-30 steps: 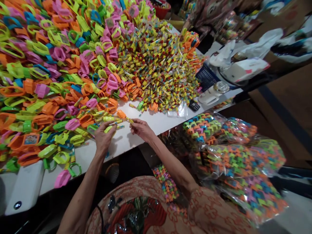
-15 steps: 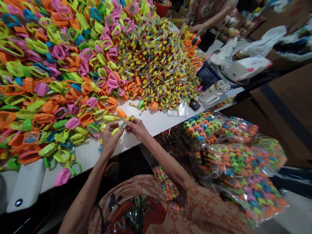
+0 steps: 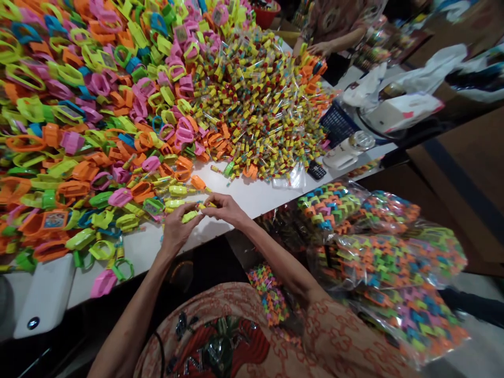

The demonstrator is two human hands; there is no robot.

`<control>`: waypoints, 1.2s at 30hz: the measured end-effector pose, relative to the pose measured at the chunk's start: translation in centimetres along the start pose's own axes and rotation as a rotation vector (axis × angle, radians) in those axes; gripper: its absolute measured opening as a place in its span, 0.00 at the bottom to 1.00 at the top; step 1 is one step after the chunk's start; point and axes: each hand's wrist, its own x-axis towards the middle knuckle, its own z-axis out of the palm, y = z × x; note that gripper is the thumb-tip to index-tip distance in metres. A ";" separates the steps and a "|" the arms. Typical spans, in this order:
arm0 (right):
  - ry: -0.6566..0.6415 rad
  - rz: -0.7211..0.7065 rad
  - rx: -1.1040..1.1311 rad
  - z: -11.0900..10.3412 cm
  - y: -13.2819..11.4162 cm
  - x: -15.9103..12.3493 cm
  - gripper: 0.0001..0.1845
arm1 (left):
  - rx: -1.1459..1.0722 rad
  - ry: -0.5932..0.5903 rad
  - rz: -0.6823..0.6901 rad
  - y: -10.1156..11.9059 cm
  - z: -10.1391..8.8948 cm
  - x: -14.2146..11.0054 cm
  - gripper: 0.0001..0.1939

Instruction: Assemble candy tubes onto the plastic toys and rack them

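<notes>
My left hand and my right hand meet over the near edge of the white table. Both pinch a yellow-green toy watch between the fingertips. A small yellow tube seems to lie between my right fingers, but it is too small to be sure. Just beyond my hands lie more toy watches, part of a huge heap of toy watches in orange, pink, green and blue. A mound of small yellow tubes with red caps rises to the right of it.
Clear bags of packed coloured toys pile up at my right, below the table edge. A white cup, a dark blue basket and white plastic bags sit at the table's far right. Another person's hand works at the far end.
My hands have come closer together, and the right hand now touches the yellow-green watch that the left hand holds. The other person's arm has come into view at the top.
</notes>
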 end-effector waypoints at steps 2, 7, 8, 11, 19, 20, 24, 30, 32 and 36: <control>-0.029 -0.006 -0.018 -0.1 0.3 0.2 0.17 | 0.043 -0.024 0.058 -0.1 -0.2 0.1 0.20; -0.085 0.001 -0.027 -0.3 0.2 0.4 0.18 | 0.149 -0.075 0.219 0.0 -1.1 0.5 0.15; -0.078 -0.014 -0.032 -0.3 0.1 0.5 0.18 | 0.157 -0.076 0.237 0.1 -1.2 0.6 0.15; -0.046 -0.077 -0.042 -0.4 0.0 0.5 0.20 | 0.174 -0.104 0.257 0.4 -1.2 0.7 0.15; -0.115 -0.107 -0.166 -1.0 0.4 0.4 0.22 | 0.180 -0.155 0.279 0.2 -0.8 0.5 0.14; -0.120 -0.132 -0.191 -1.0 0.4 0.5 0.22 | 0.186 -0.168 0.286 0.1 -0.8 0.5 0.14; -0.183 -0.154 -0.259 -1.3 0.3 0.6 0.23 | 0.233 -0.208 0.307 -0.1 -0.9 0.3 0.12; -0.582 -0.005 -0.336 -3.1 -0.2 0.7 0.24 | 0.138 -0.505 0.179 1.0 -1.6 -1.2 0.14; -0.691 0.038 -0.350 -3.2 0.1 0.6 0.24 | 0.074 -0.608 0.098 1.4 -2.0 -1.6 0.17; -0.698 0.028 -0.366 -2.0 1.5 0.1 0.23 | 0.140 -0.684 0.055 0.8 -2.7 -2.2 0.15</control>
